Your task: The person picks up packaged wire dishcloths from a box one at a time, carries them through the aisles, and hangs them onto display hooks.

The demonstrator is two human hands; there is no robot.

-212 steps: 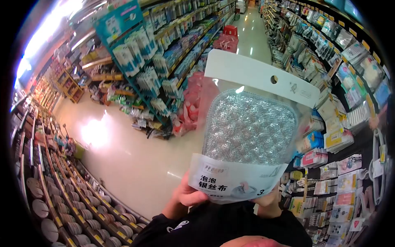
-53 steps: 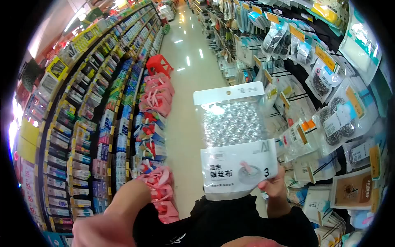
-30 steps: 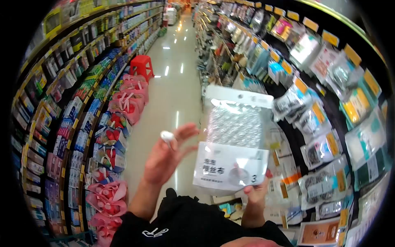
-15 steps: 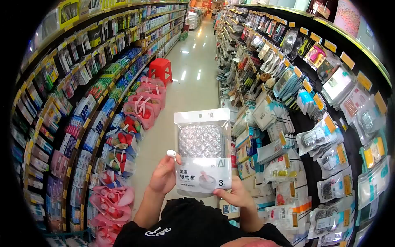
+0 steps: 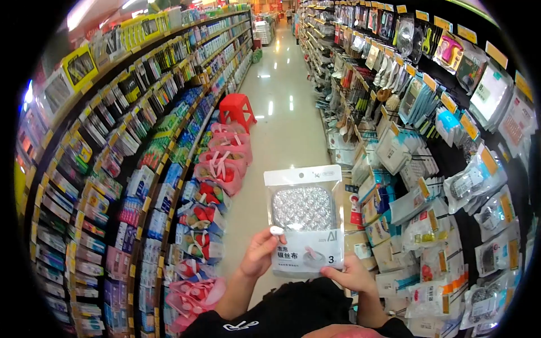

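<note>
Along the aisle (image 5: 282, 135), your right hand (image 5: 352, 274) pinches the lower-centre pack (image 5: 304, 209), probably light, slick, pliable, best held by its edges; your left hand (image 5: 259, 252) grips a white piece (image 5: 276, 230).

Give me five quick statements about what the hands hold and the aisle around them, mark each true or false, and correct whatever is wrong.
1. The right hand holds the package at its lower right corner. True.
2. The left hand holds nothing. False: a small white object is in the left hand's fingers.
3. The white label carries a large number 8. False: the number is 3.
4. A red stool stands farther down the aisle, on its left side. True.
5. The silvery pad shows below the white label. False: the silvery pad shows above it.
</note>
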